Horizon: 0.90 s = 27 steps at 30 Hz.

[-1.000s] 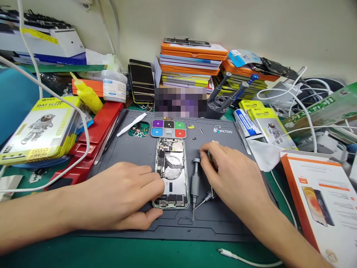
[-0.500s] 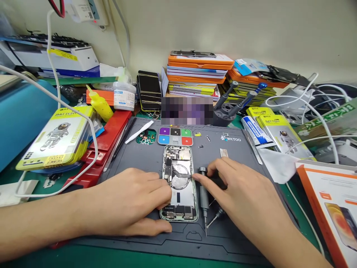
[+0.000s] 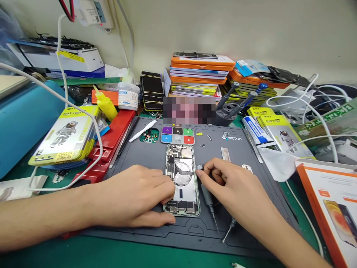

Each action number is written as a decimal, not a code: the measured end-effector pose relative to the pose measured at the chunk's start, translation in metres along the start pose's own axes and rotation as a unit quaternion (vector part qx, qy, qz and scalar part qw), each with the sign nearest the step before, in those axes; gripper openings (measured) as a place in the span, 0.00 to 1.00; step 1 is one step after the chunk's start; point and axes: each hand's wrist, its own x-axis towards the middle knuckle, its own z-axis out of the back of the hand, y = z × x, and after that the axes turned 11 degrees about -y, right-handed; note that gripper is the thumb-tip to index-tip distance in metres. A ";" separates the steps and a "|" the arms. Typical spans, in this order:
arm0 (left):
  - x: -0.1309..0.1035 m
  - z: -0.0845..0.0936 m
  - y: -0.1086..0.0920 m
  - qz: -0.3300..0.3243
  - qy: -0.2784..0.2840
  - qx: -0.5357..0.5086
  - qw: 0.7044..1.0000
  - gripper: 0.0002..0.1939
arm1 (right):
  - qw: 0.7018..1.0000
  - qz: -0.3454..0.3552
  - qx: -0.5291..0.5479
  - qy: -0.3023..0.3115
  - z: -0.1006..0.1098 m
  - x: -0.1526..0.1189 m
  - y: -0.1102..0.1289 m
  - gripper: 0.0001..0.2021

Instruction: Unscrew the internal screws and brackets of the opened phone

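**Opened phone (image 3: 180, 193) braced on the left, screwdriver (image 3: 206, 193) under the right fingertips**

Phone lies face-up on the dark mat (image 3: 251, 145), long axis toward the wearer, internals exposed. Left hand (image 3: 142, 197) has fingers curled over its left edge, thumb by the lower corner — likely to stop it sliding. Can't tell if that grip pinches or just rests.

Right hand (image 3: 216, 176) is at the driver's cap end, thumb and index bent close; can't tell if the grip is closed on it. Tip points toward the wearer. Second driver (image 3: 231, 227) lies just beside, probably kept within reach.

Containers:
- mat cutout (image 3: 156, 132): small metal bits, likely corralled so they don't stray; white pry tool (image 3: 143, 131) lies across it
- driver holder (image 3: 223, 118): drivers standing in it, handles up
- paste jar (image 3: 128, 96), battery box (image 3: 65, 132) — contents hidden
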 end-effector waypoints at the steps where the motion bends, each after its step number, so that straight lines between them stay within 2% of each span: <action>1: 0.000 0.000 0.000 -0.001 0.000 0.001 1.000 0.14 | 1.000 -0.001 0.005 -0.010 -0.002 -0.001 0.000 0.15; 6: -0.001 0.000 0.000 0.001 0.004 -0.001 1.000 0.15 | 0.998 0.023 0.017 -0.053 -0.008 -0.003 -0.003 0.13; 11: -0.001 -0.001 -0.001 -0.003 0.000 0.003 1.000 0.15 | 0.996 0.004 0.077 -0.047 -0.009 -0.005 -0.004 0.13; 19: 0.000 -0.001 -0.003 -0.011 -0.002 0.023 1.000 0.16 | 0.978 -0.011 0.196 -0.075 -0.006 -0.008 -0.005 0.10; 27: 0.002 -0.002 -0.002 -0.012 -0.006 0.016 1.000 0.16 | 0.972 -0.033 0.215 -0.084 -0.005 -0.008 -0.003 0.09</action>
